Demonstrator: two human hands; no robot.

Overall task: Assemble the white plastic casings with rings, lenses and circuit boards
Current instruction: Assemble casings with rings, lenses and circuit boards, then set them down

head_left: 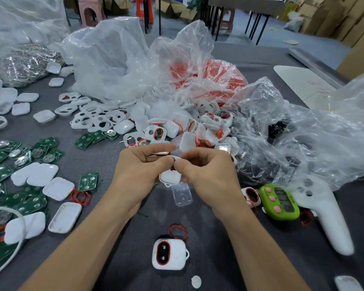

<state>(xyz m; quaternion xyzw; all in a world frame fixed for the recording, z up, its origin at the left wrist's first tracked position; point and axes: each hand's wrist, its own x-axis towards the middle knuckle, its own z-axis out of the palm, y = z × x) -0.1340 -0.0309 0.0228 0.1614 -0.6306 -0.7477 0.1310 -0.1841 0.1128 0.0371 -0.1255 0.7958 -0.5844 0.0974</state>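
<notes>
Between the pinched fingers of my left hand (139, 164) and right hand (206, 173), I am gripping one white casing (170, 177), judging the job barely begun: one finished casing (169, 254) lying below them, circuit boards (4, 164) waiting leftward.

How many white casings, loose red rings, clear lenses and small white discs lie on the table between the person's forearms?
White casing: 1
Loose red ring: 1
Clear lens: 1
Small white disc: 1
Total: 4
</notes>
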